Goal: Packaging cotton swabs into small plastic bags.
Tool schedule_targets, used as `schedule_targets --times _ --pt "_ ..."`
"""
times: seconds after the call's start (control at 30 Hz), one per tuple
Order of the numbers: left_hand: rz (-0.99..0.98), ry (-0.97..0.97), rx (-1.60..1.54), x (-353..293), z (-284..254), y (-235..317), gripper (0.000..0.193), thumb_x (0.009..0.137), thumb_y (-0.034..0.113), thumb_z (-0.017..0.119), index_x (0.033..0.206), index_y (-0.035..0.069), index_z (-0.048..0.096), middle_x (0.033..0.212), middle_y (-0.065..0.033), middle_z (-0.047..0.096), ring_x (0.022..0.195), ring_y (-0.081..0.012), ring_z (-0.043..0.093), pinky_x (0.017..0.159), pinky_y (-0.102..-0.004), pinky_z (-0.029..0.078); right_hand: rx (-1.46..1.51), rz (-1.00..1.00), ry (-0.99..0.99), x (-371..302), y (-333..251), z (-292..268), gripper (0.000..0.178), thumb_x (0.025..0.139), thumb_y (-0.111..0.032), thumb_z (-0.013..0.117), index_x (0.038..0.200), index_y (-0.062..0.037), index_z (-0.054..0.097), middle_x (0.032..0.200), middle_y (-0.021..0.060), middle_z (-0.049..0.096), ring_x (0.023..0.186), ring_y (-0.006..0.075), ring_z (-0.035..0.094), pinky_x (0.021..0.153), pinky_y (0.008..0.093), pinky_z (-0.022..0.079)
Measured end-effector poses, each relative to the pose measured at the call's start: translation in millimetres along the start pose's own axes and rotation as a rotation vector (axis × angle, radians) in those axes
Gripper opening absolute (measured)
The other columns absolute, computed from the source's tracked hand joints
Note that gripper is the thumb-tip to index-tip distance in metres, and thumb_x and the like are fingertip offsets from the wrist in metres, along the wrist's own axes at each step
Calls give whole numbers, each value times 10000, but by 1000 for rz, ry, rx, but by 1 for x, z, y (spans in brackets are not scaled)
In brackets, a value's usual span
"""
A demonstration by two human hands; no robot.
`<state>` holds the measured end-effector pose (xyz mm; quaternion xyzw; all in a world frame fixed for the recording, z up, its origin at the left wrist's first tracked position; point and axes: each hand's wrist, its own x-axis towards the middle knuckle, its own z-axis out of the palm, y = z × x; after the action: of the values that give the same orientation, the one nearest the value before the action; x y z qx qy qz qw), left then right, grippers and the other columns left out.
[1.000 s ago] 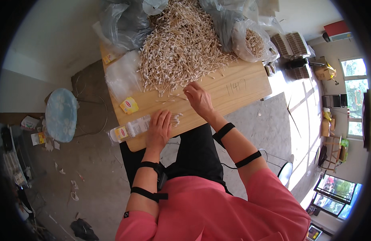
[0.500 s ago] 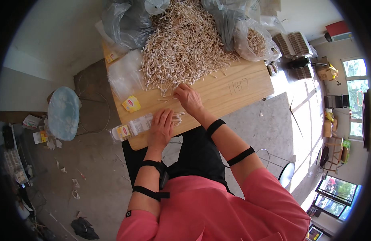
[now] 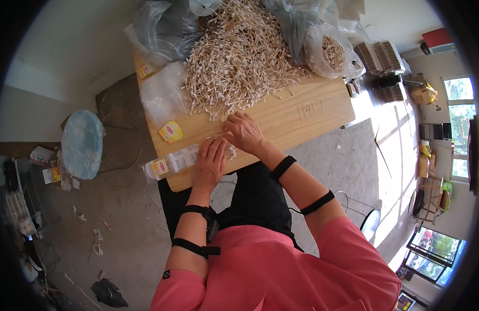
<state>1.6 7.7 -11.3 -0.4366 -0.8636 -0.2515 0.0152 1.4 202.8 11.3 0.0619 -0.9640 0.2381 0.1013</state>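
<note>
A clear plastic bag of cotton swabs (image 3: pixel 181 158) lies at the table's near left edge, a yellow card showing at its far-left end. My left hand (image 3: pixel 209 161) rests over the bag's right end with fingers closed on it, and swab tips stick out on its right. Just above, my right hand (image 3: pixel 244 133) pinches a few loose cotton swabs (image 3: pixel 214 131), whose ends reach past its fingertips toward the bag's mouth. Beyond both hands rises a large pile of loose cotton swabs (image 3: pixel 239 59).
Yellow cards (image 3: pixel 170 131) and a stack of clear plastic bags (image 3: pixel 163 93) lie on the wooden table (image 3: pixel 312 111), left of the pile. Grey plastic bags (image 3: pixel 167 28) flank the pile, with a clear bag of swabs (image 3: pixel 332 54) at right. A blue-covered stool (image 3: pixel 82 145) stands left.
My right hand has drawn back from the pile's edge toward my left hand, bringing a few swabs to the bag. My left hand stays on the bag.
</note>
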Motion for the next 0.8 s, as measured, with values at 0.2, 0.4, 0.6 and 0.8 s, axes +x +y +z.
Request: schedule_targets --times 0.2,0.4,0.6,0.8 --pt "-11 9 -46 0 1 1 517 844 100 608 1349 36 512 1388 -81 467 1329 -291 407 1112 -429 365 -130 -55 -21 6 7 4 65 778 -130 613 726 -92 602 840 69 602 891 267 586 800 385 454" --pt "-4 -5 -23 -1 1 0 525 852 123 605 1361 45 504 1389 -78 463 1334 -283 404 1114 -430 355 -153 -58 -62 11 15 2 13 780 -93 599 768 -95 603 861 65 591 910 266 593 806 385 455" --pt "-9 4 -32 -2 2 -1 532 850 124 607 1365 48 500 1390 -77 462 1331 -284 405 1113 -431 356 -70 -35 -64 6 12 2 19 788 -101 613 779 -99 597 866 66 587 903 270 599 805 393 464" --pt "-3 -6 -28 1 -1 1 505 871 159 606 1350 34 508 1391 -79 460 1322 -280 407 1128 -426 351 20 76 -16 1 19 3 59 820 -141 640 807 -91 611 858 74 603 907 284 606 794 408 474"
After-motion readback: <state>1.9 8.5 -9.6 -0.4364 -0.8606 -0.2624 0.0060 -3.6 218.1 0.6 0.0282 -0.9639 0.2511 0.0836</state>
